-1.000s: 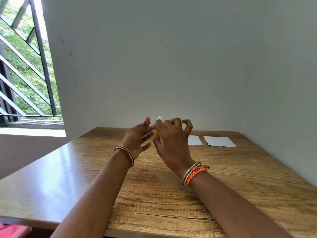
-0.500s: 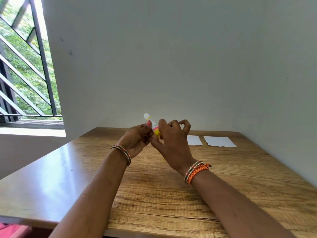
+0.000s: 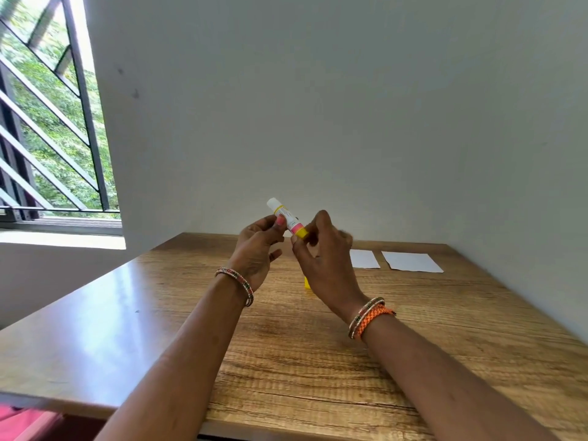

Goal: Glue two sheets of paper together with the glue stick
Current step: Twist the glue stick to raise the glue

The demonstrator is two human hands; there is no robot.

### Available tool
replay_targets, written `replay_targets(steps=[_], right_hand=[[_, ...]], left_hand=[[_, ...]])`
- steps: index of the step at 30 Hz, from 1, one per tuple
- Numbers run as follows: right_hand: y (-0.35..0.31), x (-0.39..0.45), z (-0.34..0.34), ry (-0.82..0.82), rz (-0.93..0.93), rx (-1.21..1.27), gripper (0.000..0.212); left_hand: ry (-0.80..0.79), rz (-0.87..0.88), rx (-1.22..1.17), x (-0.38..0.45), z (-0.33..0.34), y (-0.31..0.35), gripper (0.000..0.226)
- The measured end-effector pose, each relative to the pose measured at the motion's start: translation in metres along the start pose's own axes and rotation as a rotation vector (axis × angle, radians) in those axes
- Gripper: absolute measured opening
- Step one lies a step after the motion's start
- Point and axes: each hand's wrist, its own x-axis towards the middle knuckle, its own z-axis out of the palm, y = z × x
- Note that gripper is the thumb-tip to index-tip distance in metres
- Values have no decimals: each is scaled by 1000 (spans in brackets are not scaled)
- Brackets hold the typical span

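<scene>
A glue stick, white with a pink band and a yellow base, is held tilted above the wooden table, its white tip pointing up and left. My left hand grips its body with thumb and fingers. My right hand pinches the yellow base end. A small yellow piece, likely the cap, stands on the table, partly hidden behind my right hand. Two white sheets of paper lie side by side at the far right of the table, the left sheet and the right sheet.
A white wall rises just behind the table and along its right side. A barred window is at the left, with a sill below it. Something red shows under the table's near left edge.
The glue stick has risen into view, tip up and left, with my left hand closed on its body. My right hand has shifted to the yellow base, uncovering the yellow piece on the table.
</scene>
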Motion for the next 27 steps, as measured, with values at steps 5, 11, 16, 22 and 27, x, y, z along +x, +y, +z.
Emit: replay_targets(steps=[5, 11, 16, 22, 27], right_hand=[[-1, 3, -3, -164, 671, 1147, 13], [3, -2, 1, -9, 334, 523, 19], [6, -3, -1, 51, -54, 3, 21], [8, 1, -5, 86, -239, -254, 14], [6, 3, 2, -51, 469, 764, 13]], left_hand=[[7, -4, 38, -1, 1, -2, 38], [88, 11, 79, -2, 3, -1, 26], [114, 26, 104, -3, 3, 0, 29], [66, 17, 93, -3, 5, -2, 30], [12, -2, 119, -3, 6, -5, 32]])
